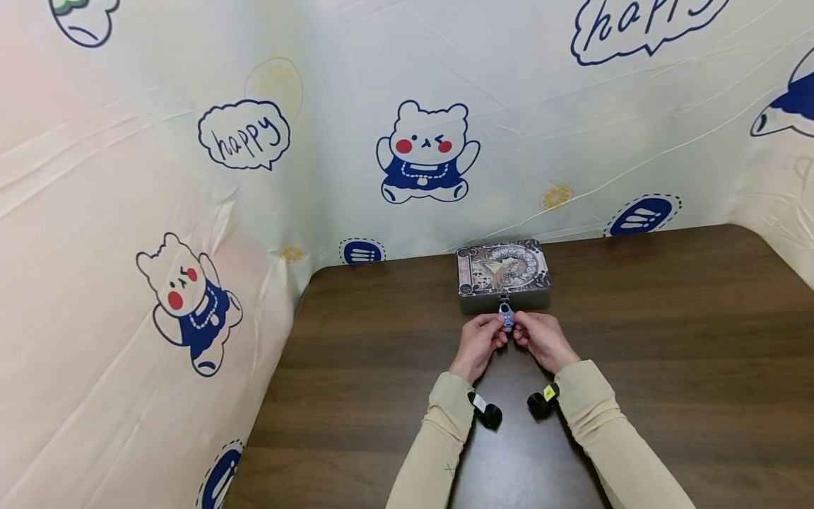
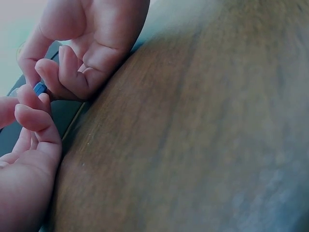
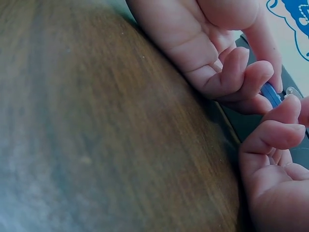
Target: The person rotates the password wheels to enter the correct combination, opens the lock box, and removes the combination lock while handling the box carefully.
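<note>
A small blue padlock (image 1: 506, 315) hangs at the front latch of a decorated tin box (image 1: 504, 268), whose lid is closed. From the left side my left hand (image 1: 478, 344) pinches the padlock between thumb and finger. My right hand (image 1: 540, 339) pinches it from the opposite side, its fingertips close to the left ones. Both hands keep their other fingers curled under. In the left wrist view only a bit of the blue padlock (image 2: 39, 88) shows between the fingers. The right wrist view catches its edge (image 3: 271, 94), with the rest hidden by fingertips.
The box stands near the back edge of a dark wooden table (image 1: 369, 382). A printed curtain (image 1: 343, 141) with bears and lettering hangs behind the table and along its left side. Black wrist cameras (image 1: 492, 416) sit at both sleeve cuffs, above the tabletop.
</note>
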A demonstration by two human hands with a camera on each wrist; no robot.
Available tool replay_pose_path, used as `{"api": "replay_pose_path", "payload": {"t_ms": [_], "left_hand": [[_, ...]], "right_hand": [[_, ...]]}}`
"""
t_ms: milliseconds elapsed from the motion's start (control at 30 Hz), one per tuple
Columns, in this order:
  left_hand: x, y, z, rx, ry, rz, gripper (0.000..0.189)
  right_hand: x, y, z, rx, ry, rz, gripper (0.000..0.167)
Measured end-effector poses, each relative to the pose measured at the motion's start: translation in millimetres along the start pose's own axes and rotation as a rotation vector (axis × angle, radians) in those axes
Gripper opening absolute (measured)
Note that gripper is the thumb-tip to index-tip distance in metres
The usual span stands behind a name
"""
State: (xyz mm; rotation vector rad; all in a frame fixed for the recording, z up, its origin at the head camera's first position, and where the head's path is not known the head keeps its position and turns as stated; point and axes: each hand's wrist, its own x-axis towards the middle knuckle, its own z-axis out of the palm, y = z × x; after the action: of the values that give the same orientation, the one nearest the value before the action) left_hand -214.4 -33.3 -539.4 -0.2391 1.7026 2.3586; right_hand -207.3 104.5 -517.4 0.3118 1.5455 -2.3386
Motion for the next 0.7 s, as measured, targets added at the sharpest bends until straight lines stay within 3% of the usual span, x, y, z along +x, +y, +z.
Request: {"api": "replay_pose_path", "payload": {"t_ms": [700], "left_hand": [[1.0,-0.9,-0.7,-0.008,0.002,0.001,0.009]], "right_hand": [[2.2,1.9,1.6,-0.029,0.049,0.031,0.025]]}}
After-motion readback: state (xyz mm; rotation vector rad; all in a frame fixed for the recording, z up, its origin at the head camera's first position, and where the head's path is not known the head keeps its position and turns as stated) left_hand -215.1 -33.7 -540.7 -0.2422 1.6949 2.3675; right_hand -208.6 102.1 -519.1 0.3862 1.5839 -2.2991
